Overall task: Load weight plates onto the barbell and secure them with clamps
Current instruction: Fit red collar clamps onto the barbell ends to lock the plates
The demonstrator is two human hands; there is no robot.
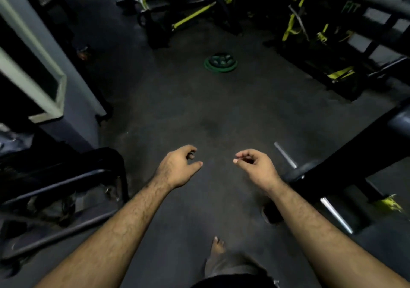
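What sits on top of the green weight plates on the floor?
The green weight plates lie stacked flat on the dark floor, nothing resting on top. The count is too blurred to tell, and whatever is beneath the stack is covered.

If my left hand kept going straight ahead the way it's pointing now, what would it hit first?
Probably nothing close by. The left hand is empty and reaches forward over bare floor. The first thing roughly in that line is the stack of green weight plates lying flat on the floor farther ahead, though depth is hard to judge.
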